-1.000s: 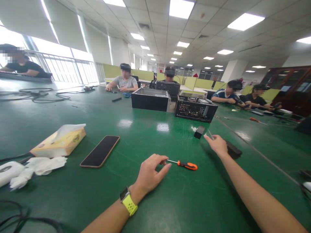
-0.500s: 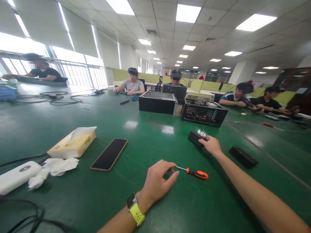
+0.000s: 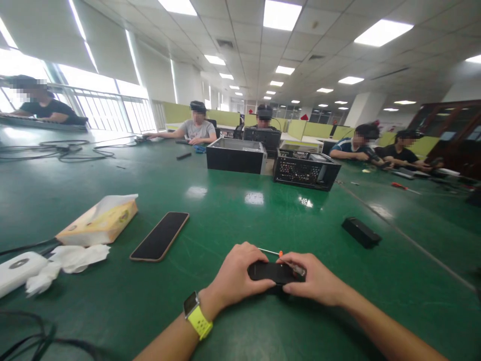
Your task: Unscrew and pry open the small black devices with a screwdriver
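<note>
Both hands hold a small black box [image 3: 270, 273] low over the green table [image 3: 240, 210], in front of me. My left hand [image 3: 235, 276], with a yellow-strapped watch on the wrist, grips the box's left end. My right hand [image 3: 315, 281] grips its right end. Just behind the hands lies an orange-handled screwdriver [image 3: 272, 251], mostly hidden; only its metal shaft and a bit of orange show. A second small black box [image 3: 361, 232] lies on the table to the right.
A black phone [image 3: 160, 235], a yellow tissue box [image 3: 97, 223], crumpled tissue [image 3: 71, 258] and a white power bank [image 3: 17, 271] lie at left. Two open black computer cases [image 3: 235, 155] [image 3: 304, 170] stand mid-table. Several people sit at the far side.
My right hand picked up the small black box from farther out on the table and brought it in front of me. My left hand left the screwdriver tip and took the box's other end.
</note>
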Demonstrator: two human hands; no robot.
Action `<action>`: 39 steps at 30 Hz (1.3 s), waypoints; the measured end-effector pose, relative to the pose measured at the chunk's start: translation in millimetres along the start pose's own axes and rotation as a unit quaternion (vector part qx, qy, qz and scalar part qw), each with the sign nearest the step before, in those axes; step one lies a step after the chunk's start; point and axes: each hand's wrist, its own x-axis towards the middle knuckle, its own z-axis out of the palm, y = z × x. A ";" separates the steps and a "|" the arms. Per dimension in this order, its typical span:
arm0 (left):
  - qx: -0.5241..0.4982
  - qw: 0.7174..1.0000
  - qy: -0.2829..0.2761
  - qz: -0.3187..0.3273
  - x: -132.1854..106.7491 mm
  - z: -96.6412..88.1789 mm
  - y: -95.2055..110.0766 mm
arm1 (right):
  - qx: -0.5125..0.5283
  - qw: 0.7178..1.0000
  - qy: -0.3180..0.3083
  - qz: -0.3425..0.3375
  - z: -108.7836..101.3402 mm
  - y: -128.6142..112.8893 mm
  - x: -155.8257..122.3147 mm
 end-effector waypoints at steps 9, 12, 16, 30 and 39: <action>-0.032 0.998 -0.036 -0.032 -0.8 -0.3 -2.3 | -0.090 0.973 0.193 0.087 -44.3 59.5 9.5; -0.036 0.998 -0.042 -0.028 0.0 -0.9 -1.0 | -0.151 0.961 0.207 0.102 -52.9 80.3 7.6; -0.027 0.998 -0.040 -0.028 0.1 0.1 -0.4 | -0.215 0.953 0.190 0.093 -47.1 91.0 6.7; -0.048 0.994 -0.079 -0.057 2.1 -0.3 4.1 | -0.251 0.947 0.180 0.090 -38.5 89.0 7.1; -0.128 0.987 -0.089 -0.026 -2.4 0.0 3.5 | -0.184 0.976 0.119 -0.016 -36.7 48.5 2.1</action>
